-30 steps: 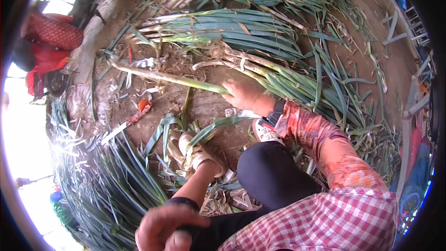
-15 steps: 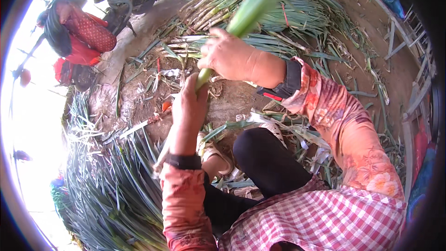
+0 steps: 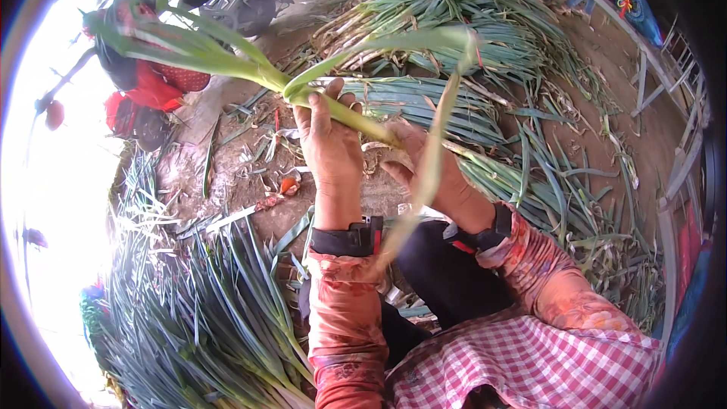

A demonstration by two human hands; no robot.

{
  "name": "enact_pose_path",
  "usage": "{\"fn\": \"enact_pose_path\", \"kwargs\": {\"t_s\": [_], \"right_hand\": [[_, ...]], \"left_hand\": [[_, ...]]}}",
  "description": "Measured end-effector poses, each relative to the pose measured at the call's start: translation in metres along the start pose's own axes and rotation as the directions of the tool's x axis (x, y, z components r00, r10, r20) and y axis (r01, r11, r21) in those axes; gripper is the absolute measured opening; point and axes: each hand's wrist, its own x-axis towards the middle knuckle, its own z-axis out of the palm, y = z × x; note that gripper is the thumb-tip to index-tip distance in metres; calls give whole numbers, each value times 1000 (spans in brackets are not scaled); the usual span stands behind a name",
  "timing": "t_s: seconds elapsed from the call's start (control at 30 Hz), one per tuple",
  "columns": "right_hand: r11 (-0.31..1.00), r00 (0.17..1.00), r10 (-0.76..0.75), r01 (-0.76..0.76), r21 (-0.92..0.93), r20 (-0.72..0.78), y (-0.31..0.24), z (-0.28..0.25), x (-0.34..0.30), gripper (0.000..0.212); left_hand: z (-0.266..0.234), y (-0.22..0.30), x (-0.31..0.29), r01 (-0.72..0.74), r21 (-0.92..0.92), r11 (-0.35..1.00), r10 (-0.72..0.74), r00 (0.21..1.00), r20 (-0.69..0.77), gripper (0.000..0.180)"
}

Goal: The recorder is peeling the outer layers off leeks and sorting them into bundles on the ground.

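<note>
A long green onion (image 3: 369, 126) slants across in front of me, its leafy top fanning to the upper left. My left hand (image 3: 333, 163) is closed round the middle of its stalk, thumb on the near side. At the pale lower end, the fingers of my right hand (image 3: 453, 185) are closed on the onion, partly covered by a leaf. That long yellowish leaf (image 3: 432, 159) bends away from the stalk and hangs down across my right hand, slightly blurred.
A big pile of green onions (image 3: 182, 310) lies at the lower left. Tied bundles (image 3: 485, 23) lie at the far side, with loose onions (image 3: 522, 189) to the right. Leaf scraps litter the ground. A person in red (image 3: 155, 83) and a motorbike (image 3: 250, 7) are at the upper left.
The onion has swung from leaning right to leaning left. My right hand has moved from high on the stalk down to its lower end. My left hand has shifted right. A leaf now hangs loose.
</note>
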Motion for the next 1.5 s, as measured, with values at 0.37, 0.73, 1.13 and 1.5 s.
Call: {"fn": "enact_pose_path", "kwargs": {"t_s": [0.37,0.73,1.13,1.5], "right_hand": [[996,997,77,-78,-53,-18,10,-8,-27,33],[711,906,380,-415,568,185,0,-3,-14,23],[591,865,379,-499,634,327,42,-51,-18,23],[726,893,201,-412,551,403,57,-45,-54,36]], "left_hand": [[-28,7,-2,22,45,999,4,859,-513,23],[-52,-61,-19,360,890,280,-422,879,-223,28],[-59,-12,-5,236,946,220,13,970,-245,40],[-4,18,-16,194,102,976,-167,959,-227,47]]}}
